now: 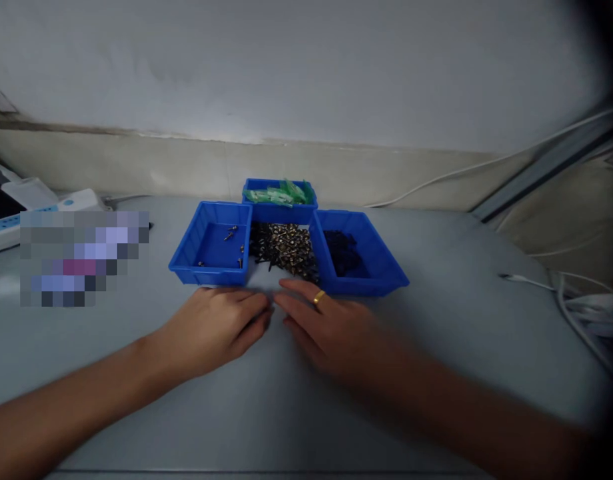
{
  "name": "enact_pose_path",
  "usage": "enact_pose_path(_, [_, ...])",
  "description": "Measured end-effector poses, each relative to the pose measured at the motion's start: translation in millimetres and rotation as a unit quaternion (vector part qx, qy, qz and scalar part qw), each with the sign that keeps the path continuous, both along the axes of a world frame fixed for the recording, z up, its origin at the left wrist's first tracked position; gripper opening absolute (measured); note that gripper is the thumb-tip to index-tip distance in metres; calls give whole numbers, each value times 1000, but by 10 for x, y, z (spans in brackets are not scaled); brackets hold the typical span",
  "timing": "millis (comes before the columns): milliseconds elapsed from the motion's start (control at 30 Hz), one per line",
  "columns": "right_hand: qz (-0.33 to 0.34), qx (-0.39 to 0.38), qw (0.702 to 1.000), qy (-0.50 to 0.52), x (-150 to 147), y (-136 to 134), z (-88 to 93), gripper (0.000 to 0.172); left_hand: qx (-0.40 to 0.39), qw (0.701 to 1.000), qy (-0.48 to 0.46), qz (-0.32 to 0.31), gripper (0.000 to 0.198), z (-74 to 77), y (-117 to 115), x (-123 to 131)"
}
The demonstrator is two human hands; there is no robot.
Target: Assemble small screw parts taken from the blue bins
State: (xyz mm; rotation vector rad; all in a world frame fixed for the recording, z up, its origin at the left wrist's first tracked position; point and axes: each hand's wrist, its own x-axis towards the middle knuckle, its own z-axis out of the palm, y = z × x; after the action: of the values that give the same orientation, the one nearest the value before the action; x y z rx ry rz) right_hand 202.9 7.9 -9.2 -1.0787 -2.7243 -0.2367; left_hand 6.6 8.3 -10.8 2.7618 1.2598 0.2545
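My left hand [226,323] rests low over the table just in front of the left blue bin [220,275]. Its fingers are curled together, and whatever they may hold is hidden. Facing it, my right hand [331,327] has a gold ring and reaches leftward, fingers stretched and slightly apart, their tips close to the left fingertips. Beyond both hands lies a pile of brass-coloured and black screws [289,247] between the bins. A few screws [230,233] lie in the left bin. Dark small parts [342,252] fill part of the right blue bin [381,267].
A rear blue bin [281,212] holds green plastic packets [279,193]. At the left are a power strip [79,201] and a pixelated object [81,260]. White cables [581,320] lie at the right, near a metal strut [531,170]. A wall stands behind.
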Motion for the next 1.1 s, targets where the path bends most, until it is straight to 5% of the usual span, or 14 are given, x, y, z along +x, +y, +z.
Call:
enact_pose_path(167, [-99,-45,992,-68,-20,24,-55,39,6,1000,12,22,21,0,0,3])
enact_pose_path(1100, [-51,-55,996,-43,-14,100,-78,41,113,977,147,109,41,-44,57,147])
